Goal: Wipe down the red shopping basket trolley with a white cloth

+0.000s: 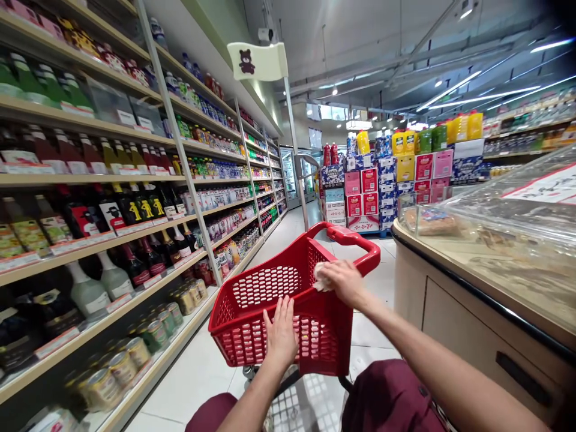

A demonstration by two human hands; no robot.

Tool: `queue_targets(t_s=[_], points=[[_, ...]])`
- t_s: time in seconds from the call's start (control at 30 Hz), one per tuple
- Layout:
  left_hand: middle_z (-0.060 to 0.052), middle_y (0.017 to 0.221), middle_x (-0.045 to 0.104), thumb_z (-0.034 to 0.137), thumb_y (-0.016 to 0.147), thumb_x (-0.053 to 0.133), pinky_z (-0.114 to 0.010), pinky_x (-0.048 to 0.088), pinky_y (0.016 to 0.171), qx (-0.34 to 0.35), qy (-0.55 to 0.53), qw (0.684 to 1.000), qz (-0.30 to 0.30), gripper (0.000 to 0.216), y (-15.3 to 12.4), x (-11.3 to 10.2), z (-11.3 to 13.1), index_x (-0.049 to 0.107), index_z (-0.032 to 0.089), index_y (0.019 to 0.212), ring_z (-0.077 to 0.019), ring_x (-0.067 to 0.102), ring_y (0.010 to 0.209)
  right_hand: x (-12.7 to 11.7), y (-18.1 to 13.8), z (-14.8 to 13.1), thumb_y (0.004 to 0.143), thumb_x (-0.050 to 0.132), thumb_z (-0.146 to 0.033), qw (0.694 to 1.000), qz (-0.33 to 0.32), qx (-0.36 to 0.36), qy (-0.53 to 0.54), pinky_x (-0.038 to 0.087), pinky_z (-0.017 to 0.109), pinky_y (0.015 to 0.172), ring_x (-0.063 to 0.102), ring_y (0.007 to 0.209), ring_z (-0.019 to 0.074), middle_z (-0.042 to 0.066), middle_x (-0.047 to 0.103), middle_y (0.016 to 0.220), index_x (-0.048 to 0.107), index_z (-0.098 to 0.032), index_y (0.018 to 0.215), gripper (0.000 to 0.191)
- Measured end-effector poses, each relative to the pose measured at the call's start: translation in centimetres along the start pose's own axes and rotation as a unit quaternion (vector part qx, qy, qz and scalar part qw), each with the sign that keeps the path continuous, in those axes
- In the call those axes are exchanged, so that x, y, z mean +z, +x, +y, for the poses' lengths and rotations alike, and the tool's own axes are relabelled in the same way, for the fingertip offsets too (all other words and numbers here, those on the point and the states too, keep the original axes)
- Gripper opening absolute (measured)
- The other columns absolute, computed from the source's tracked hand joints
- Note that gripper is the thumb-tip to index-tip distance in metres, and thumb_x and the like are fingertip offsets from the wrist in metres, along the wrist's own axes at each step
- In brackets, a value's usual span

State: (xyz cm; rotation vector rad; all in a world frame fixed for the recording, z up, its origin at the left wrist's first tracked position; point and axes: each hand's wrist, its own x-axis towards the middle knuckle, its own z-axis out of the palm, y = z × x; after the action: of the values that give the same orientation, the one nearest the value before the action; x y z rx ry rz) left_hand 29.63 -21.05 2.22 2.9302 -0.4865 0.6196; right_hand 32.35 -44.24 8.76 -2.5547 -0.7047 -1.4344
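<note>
Low in the foreground, between maroon-clothed knees [391, 396], both bare hands work at a red plastic shopping cart [324, 345]. The left hand [282, 336] lies against the near lattice wall, fingers extended toward the top rim, palm inward, grasping nothing visible. The right hand [347, 283] pinches a crumpled whitish cloth [323, 279], possibly tissue, between bent fingers and thumb; the wad sits at the near rim, close to the handle end of the basket. The action appears to be wiping. For good execution, the left hand should brace the wall so that the wheeled frame does not roll, while the cloth, better spread than bunched, follows the rim under even pressure toward the curved red handle [369, 258]; perforated edges may snag a loose fold. Beyond the cart, cans [137, 353] and bottles line the shelving at left, and a wood-fronted display counter [454, 312] stands at right. A pole carries a bear-printed flag [260, 62] above. Farther back are stacked drink cartons [362, 201] topped with juice bottles [398, 143], then glass-doored coolers [288, 175].
</note>
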Motion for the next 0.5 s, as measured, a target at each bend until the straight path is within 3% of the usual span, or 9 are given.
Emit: queue_targets(t_s=[0.1,0.17,0.27,0.37,0.43,0.5], points=[[-0.006,0.143,0.024,0.004,0.063,0.038,-0.057,0.013,0.104,-0.015,-0.012,1.0,-0.006,0.075,-0.1,0.0,0.6,0.025,0.015,0.135,-0.0237,0.018,0.132,-2.1,-0.9,5.1,0.082,0.043,-0.018,0.991,0.084,0.097,-0.048,0.027,0.046,0.087,0.049,0.093,0.0229,0.008,0.064,0.097,0.062,-0.021,0.093,0.022],[-0.006,0.143,0.023,0.005,0.062,0.04,-0.057,0.014,0.104,-0.039,-0.02,0.999,-0.006,0.076,0.0,0.1,1.2,0.023,0.015,0.136,-0.0249,0.016,0.132,-2.2,-1.0,6.0,0.082,0.042,-0.019,0.984,0.123,0.114,-0.051,0.029,0.044,0.086,0.049,0.091,0.0221,0.01,0.065,0.091,0.064,-0.018,0.085,0.022],[-0.007,0.143,0.023,0.006,0.062,0.04,-0.057,0.014,0.104,-0.054,-0.022,0.998,-0.01,0.076,-0.1,-0.1,1.5,0.023,0.014,0.136,-0.0261,0.016,0.132,0.3,-0.7,1.4,0.083,0.042,-0.019,0.996,0.08,0.04,-0.005,0.034,0.032,0.082,0.05,0.089,0.0163,0.003,0.066,0.086,0.064,-0.022,0.075,0.024],[-0.007,0.143,0.023,0.005,0.063,0.038,-0.058,0.012,0.103,-0.031,-0.005,0.999,-0.014,0.075,-0.2,-0.2,1.2,0.024,0.014,0.136,-0.0254,0.017,0.132,2.9,-0.6,-3.5,0.082,0.046,-0.019,0.999,0.028,-0.023,0.03,0.031,0.031,0.088,0.05,0.093,0.0141,-0.003,0.066,0.093,0.064,-0.029,0.087,0.021],[-0.006,0.143,0.022,0.004,0.063,0.037,-0.058,0.01,0.104,-0.021,0.005,1.0,-0.01,0.075,-0.3,0.0,0.9,0.024,0.015,0.136,-0.0246,0.017,0.132,2.7,-0.9,-3.0,0.082,0.046,-0.017,1.0,0.017,-0.002,0.015,0.027,0.037,0.092,0.049,0.096,0.0167,-0.002,0.065,0.101,0.062,-0.029,0.096,0.025],[-0.005,0.144,0.02,0.005,0.062,0.038,-0.057,0.01,0.104,-0.021,0.008,1.0,-0.01,0.076,-0.4,0.1,0.8,0.023,0.015,0.136,-0.0241,0.016,0.132,1.4,-1.4,0.0,0.081,0.045,-0.016,0.997,0.04,0.06,-0.03,0.024,0.042,0.092,0.047,0.1,0.0205,0.001,0.063,0.105,0.062,-0.026,0.098,0.026]])
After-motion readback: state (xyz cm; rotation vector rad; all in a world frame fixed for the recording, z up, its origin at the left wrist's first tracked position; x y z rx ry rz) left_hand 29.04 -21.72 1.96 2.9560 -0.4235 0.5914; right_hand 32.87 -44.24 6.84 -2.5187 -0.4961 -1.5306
